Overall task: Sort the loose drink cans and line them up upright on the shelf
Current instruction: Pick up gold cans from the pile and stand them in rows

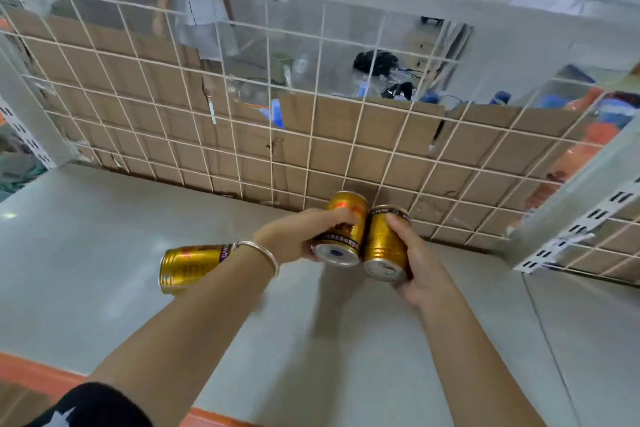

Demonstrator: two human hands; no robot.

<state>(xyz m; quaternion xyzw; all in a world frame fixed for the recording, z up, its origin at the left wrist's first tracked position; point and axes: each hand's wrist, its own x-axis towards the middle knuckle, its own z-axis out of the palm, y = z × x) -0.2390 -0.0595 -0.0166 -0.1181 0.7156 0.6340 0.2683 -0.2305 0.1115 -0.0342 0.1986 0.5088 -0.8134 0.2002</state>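
Observation:
Three gold drink cans are over the grey shelf point(104, 225). My left hand point(294, 236), with a silver bangle at the wrist, grips one gold can point(343, 229) that is tilted, its silver end facing me. My right hand point(415, 260) grips a second gold can point(384, 243), also tilted, and the two held cans touch side by side near the back of the shelf. A third gold can point(188, 267) lies on its side on the shelf to the left, partly hidden behind my left forearm.
A white wire grid point(311, 135) backed by cardboard point(381, 139) closes the rear of the shelf. A slotted white upright point(581, 218) stands at the right, another at the far left. An orange beam point(41, 373) edges the front.

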